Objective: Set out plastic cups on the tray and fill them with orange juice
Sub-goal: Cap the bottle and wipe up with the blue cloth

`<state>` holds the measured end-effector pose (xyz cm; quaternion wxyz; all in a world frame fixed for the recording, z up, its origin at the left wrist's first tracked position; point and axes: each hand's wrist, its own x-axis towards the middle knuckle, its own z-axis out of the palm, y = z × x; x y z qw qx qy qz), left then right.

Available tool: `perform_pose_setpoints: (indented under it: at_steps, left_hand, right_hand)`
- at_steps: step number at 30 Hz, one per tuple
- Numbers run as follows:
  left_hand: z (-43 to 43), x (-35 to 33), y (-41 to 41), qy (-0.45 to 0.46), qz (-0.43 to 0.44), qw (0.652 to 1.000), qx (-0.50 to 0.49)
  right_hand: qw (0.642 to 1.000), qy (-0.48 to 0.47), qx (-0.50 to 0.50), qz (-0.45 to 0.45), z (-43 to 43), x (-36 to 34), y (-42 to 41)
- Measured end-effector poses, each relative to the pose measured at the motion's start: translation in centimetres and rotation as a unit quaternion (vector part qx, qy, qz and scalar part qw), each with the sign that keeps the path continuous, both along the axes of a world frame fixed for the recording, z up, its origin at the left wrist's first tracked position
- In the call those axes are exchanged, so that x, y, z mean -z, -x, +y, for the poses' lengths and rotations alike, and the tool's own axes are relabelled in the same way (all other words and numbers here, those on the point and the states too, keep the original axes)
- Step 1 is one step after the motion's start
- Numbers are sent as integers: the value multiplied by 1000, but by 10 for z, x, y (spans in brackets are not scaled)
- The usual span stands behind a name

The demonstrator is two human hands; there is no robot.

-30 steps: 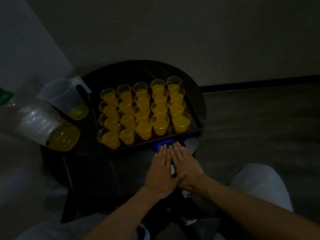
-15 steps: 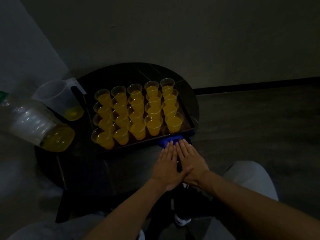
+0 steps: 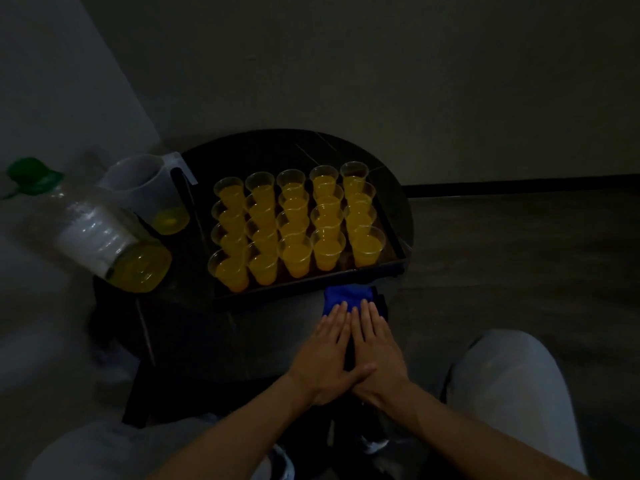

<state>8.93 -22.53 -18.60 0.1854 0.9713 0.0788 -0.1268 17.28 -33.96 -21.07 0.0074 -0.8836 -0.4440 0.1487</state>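
Hardly anything has shifted since a moment ago; both hands stay where they were, and only the view has swung a little, so a green cap (image 3: 29, 174) now shows at the left edge of the frame. Left hand (image 3: 323, 355) and right hand (image 3: 375, 355) lie flat side by side in the lower centre, fingers straight and holding nothing, thumbs crossing, fingertips resting on a blue cloth (image 3: 348, 296) just below the tray's near rim. On the dark tray (image 3: 304, 287), in mid-frame, stand the plastic cups (image 3: 296, 220) – five across, four deep – each filled with orange juice; the tray sits on a round black table (image 3: 263, 150). Left of it stands a clear jug (image 3: 145, 188) with a little juice at the bottom; further left, a big clear bottle (image 3: 104, 244) – juice low in it too.
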Motion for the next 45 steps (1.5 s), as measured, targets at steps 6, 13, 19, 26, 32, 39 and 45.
perform_pose_setpoints:
  at_steps: [6, 13, 19, 26, 32, 39, 45]
  left_hand:
    - [17, 4, 35, -16, -3, 1000, 5]
    - [35, 4, 76, -31, -19, 999, -3]
    - [61, -1, 119, -55, -8, 998, -18]
    - [100, 0, 167, -67, 0, 996, -55]
    - [131, 2, 196, -80, 10, 993, -84]
    - [165, -4, 203, -84, 23, 987, -134]
    - [189, -19, 196, 1, -85, 969, -233]
  right_hand:
    - [1000, -11, -7, -18, 15, 4, 35]
    - [999, -25, -23, -41, 36, 5, 71]
    - [995, 32, -76, -64, 65, -2, 107]
    - [991, 7, -118, -63, 108, -2, 150]
    - [988, -23, -146, -40, 148, 2, 171]
    - [981, -13, -188, -54, 189, -6, 170]
    - [977, -117, -176, 37, 198, -10, 155]
